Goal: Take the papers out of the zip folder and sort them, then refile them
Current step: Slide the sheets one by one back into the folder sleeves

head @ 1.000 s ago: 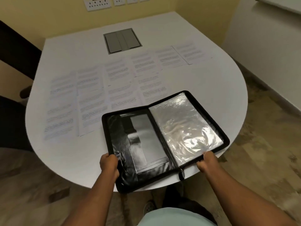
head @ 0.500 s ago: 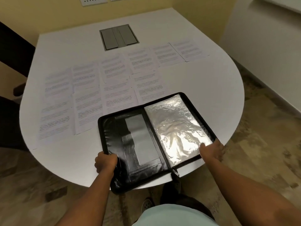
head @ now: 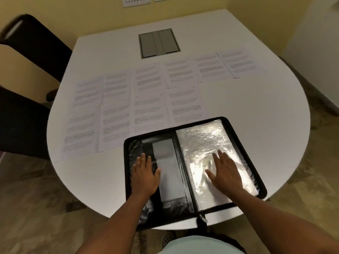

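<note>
Both hands lie flat with straight, spread fingers on the open zip folder (head: 185, 162), and neither one grips anything. On the left, the left hand (head: 145, 175) presses its palm on the black inner cover of the folder, with the fingertips touching the grey pocket (head: 167, 165) that runs along that half. On the right, the right hand (head: 224, 173) rests on the shiny clear plastic sleeve (head: 205, 138) that fills the right half. This folder sits at the near edge of the white table (head: 238, 99), its near corner hanging a little over the rim, and the zip pull (head: 201, 219) hangs at the near end of the spine. Printed papers (head: 135, 103) are spread out of the folder in two rows across the table, starting far left and going to the far right; the nearest sheets touch or slip just under the far edge of the folder. Behind the papers, a grey hatch (head: 158, 44) is set in the table top. A dark chair (head: 27, 57) stands at the far left, and wall sockets (head: 136, 0) are on the yellow wall.
</note>
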`<state>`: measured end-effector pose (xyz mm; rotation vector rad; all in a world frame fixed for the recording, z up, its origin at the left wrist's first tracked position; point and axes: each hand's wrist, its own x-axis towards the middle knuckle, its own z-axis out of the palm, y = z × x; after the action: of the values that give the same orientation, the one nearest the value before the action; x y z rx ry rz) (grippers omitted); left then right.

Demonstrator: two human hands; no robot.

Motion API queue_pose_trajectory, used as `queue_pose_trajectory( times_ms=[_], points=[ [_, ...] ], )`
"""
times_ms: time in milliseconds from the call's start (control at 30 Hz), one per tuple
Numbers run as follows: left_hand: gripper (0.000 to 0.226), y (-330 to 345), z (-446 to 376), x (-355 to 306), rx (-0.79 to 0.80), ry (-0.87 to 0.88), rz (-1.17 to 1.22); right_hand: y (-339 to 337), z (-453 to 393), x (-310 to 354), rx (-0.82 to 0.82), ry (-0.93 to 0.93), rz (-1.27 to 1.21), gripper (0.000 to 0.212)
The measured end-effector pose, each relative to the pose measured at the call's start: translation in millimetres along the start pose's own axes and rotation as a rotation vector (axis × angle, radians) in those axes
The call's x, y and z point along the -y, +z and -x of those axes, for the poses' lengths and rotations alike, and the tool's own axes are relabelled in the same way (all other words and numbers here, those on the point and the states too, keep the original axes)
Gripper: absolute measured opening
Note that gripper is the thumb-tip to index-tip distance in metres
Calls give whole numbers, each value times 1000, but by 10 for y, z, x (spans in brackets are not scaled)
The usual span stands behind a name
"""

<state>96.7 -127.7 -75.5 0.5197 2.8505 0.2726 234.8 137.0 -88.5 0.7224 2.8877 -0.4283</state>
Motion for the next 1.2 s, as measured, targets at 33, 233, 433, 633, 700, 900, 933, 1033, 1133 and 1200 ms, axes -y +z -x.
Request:
queue_pose_trajectory(
  times_ms=[33,233,433,633,700,900,933,1033,1133,1200],
  points=[
    [83,5,-36,-46,-5,3,-1,-10,-71,27,13,-41,7,80],
    [92,51,-185,-211,14,-37,-26,-21,-477,93,28,-234,94,84],
    [104,112,-215,-282,33,-119,-7,22,-780,84,91,-321,80,92],
    [103,108,-275,-331,60,-162,-26,24,-1009,189,130,-374,75,85],
    [104,88,-335,-329,56,-167,-13,31,-1074,241,144,-383,79,86],
    [90,-18,-565,-259,69,-173,8,47,-1217,441,161,-396,70,97],
    [87,-37,-611,-239,69,-174,20,33,-1245,490,168,-402,58,101],
    [72,-97,-769,-156,66,-177,42,-4,-1368,654,180,-408,37,105],
    [70,-144,-935,-53,63,-175,48,-19,-1498,809,154,-415,33,96],
    [70,-159,-1043,16,55,-171,42,-35,-1574,901,160,-417,34,92]
  ],
)
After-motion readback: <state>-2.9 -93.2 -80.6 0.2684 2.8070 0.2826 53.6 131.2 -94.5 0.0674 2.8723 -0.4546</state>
